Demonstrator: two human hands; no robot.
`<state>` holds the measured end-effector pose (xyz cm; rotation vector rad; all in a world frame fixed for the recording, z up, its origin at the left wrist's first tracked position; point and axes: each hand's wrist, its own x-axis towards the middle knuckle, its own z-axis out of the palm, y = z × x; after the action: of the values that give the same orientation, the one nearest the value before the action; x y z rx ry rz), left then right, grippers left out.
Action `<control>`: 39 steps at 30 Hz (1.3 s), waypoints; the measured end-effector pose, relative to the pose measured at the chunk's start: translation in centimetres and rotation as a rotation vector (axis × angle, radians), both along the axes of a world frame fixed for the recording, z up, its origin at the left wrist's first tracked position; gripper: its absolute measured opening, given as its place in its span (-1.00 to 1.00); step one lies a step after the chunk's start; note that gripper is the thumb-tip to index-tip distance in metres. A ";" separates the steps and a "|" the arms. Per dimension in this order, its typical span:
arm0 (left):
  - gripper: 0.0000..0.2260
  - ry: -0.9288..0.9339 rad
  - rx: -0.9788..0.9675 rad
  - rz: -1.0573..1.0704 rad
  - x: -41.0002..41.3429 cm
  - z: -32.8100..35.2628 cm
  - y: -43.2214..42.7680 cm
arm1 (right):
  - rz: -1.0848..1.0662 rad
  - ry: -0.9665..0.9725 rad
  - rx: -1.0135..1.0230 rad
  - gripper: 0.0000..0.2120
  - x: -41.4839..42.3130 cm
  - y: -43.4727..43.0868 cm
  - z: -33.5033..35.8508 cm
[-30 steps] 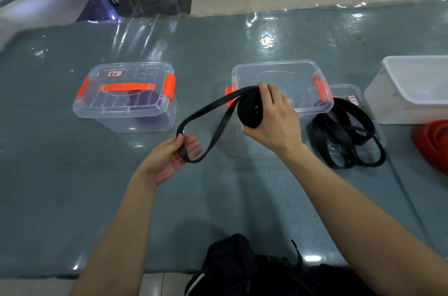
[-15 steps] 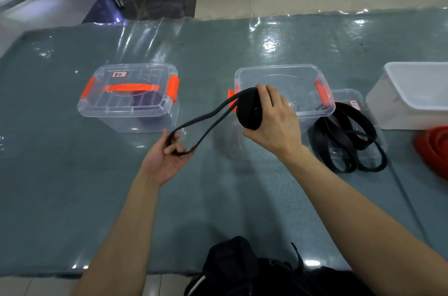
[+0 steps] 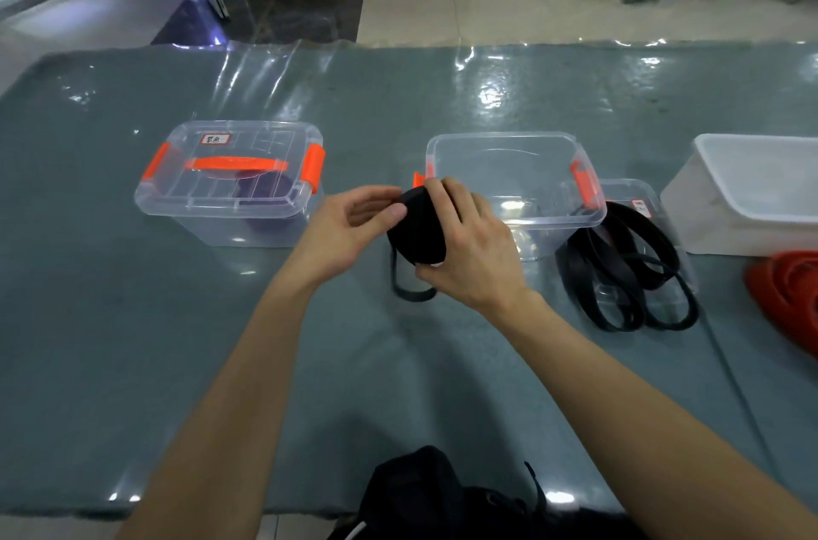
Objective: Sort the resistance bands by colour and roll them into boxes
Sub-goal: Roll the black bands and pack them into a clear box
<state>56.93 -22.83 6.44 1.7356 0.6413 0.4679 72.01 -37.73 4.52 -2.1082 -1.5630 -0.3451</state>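
A black resistance band [image 3: 418,232] is wound into a thick roll held above the table, with a short loop of it hanging below. My right hand [image 3: 464,247] grips the roll from the right and above. My left hand [image 3: 349,227] holds the roll's left side, thumb pressed on it. Just behind the roll stands an open clear box [image 3: 513,172] with orange clips. A closed clear box [image 3: 230,181] with an orange handle holds purple bands at the left. Loose black bands [image 3: 628,274] lie on a clear lid at the right.
A white tub [image 3: 752,203] stands at the far right, with a red band pile [image 3: 792,291] in front of it. A black bag [image 3: 425,499] sits at the table's near edge. The table has a glossy grey-green cover [image 3: 177,340].
My left hand has moved right from the band's far loop up to the roll. The long loose length has shrunk to a short hanging loop, and the roll is thicker.
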 end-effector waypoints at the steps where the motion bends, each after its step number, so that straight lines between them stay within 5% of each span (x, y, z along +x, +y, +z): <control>1: -0.74 0.008 0.007 -0.016 0.3 0.8 -0.1 | 0.011 -0.005 -0.004 -0.14 -0.1 -0.1 0.0; 9: -0.82 0.228 0.100 -0.135 0.9 1.7 1.0 | 0.037 0.020 -0.050 -0.02 -0.4 -0.8 -0.8; 13: -0.83 0.280 0.139 -0.174 0.3 1.7 2.4 | 0.133 0.464 -0.202 0.27 0.9 -1.7 -0.7; 18: -0.79 0.371 0.134 -0.310 0.1 2.3 3.5 | 0.066 0.648 -0.238 -0.58 4.0 -1.7 0.6; 20: -0.78 0.389 0.138 -0.343 0.4 2.6 3.4 | 0.090 0.780 -0.282 -0.73 4.3 -1.6 0.9; 26: -0.78 0.394 0.141 -0.380 1.0 3.3 3.3 | 0.121 1.134 -0.178 -0.82 3.7 -1.5 0.9; 35: -0.80 0.478 0.226 -0.420 1.5 4.6 3.5 | 0.121 1.183 -0.164 -0.85 3.2 -1.5 0.6; 39: -0.84 0.527 0.340 -0.470 2.5 5.2 2.9 | 0.130 0.966 -0.302 -0.74 3.6 -1.3 0.8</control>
<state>59.47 -19.93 11.63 2.2799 0.5066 -0.2362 75.64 -39.00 5.29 -1.8740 -1.1594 0.8830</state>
